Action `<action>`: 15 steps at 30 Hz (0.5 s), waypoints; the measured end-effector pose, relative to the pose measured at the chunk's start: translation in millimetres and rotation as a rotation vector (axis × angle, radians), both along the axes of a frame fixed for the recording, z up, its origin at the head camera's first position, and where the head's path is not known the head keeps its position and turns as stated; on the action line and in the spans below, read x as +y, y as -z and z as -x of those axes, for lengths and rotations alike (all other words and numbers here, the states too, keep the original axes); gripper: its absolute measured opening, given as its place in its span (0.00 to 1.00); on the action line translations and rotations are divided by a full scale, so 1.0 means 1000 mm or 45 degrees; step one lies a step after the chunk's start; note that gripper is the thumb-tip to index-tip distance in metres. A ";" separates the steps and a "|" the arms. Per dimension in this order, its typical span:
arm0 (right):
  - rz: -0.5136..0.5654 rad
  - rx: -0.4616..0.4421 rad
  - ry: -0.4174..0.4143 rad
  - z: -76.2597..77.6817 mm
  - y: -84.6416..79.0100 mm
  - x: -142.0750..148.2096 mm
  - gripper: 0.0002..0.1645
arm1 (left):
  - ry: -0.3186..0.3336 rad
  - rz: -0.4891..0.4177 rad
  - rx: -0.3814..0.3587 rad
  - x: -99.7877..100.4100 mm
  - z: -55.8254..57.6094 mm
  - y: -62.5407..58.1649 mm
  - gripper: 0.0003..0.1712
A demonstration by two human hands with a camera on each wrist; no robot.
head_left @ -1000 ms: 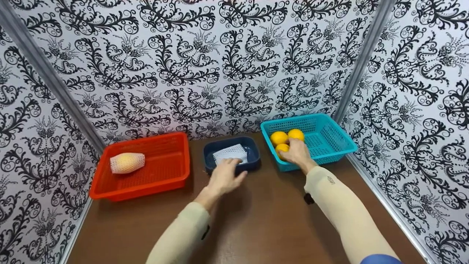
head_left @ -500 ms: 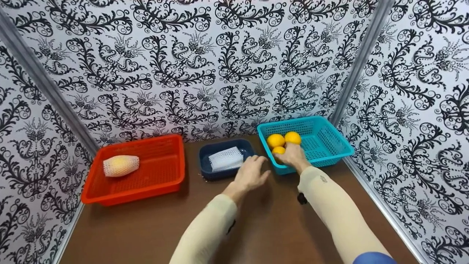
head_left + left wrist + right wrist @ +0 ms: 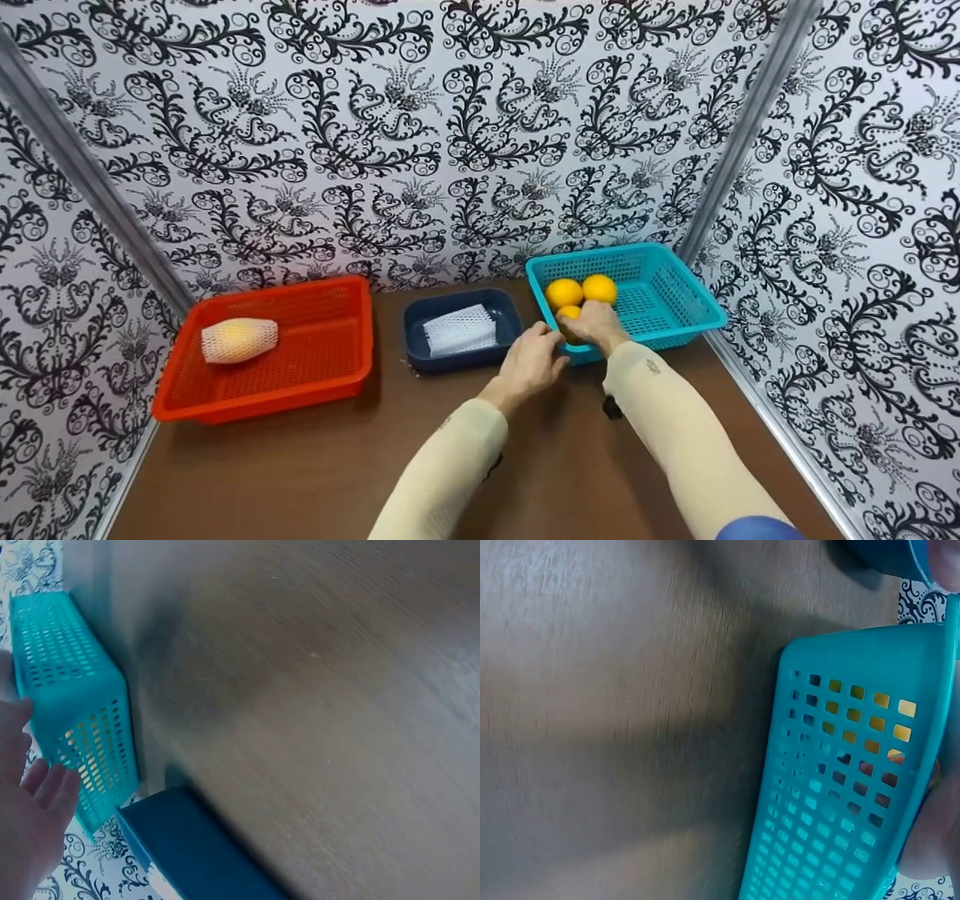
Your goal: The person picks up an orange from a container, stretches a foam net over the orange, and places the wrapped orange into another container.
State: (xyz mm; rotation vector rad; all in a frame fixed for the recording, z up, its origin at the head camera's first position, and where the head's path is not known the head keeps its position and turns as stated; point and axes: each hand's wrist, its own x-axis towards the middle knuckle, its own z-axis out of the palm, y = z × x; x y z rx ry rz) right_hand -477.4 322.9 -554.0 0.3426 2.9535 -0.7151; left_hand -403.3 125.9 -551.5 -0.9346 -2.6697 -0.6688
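Observation:
A teal perforated basket (image 3: 660, 330) at the right holds three oranges, two at the back (image 3: 564, 292) and one nearer the front (image 3: 568, 312). My right hand (image 3: 596, 326) reaches over the front rim and grips the front orange, covering part of it. Its fingertips show only partly through the basket holes in the right wrist view. At the basket's front left corner is my left hand (image 3: 531, 361), fingers loosely bent and holding nothing. In the left wrist view this hand (image 3: 34, 817) lies beside the basket wall (image 3: 75, 697); whether it touches the rim, I cannot tell.
A small navy tray (image 3: 420, 358) with a white foam net sleeve (image 3: 461, 331) stands in the middle. At the left, a red basket (image 3: 322, 382) contains a yellowish fruit in a foam net (image 3: 240, 340). Patterned walls (image 3: 480, 150) enclose the brown table (image 3: 315, 465).
My left hand has moved right, from over the navy tray to the teal basket's corner. The right hand stays at the front orange, and the view has shifted slightly.

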 end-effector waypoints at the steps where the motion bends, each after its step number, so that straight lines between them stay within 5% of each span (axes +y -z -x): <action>1: 0.006 -0.007 -0.005 0.001 0.000 -0.001 0.37 | -0.006 0.000 0.000 0.001 0.000 0.000 0.14; 15: 0.016 -0.070 -0.055 0.008 -0.003 -0.003 0.34 | -0.078 -0.052 -0.001 0.010 0.006 0.012 0.07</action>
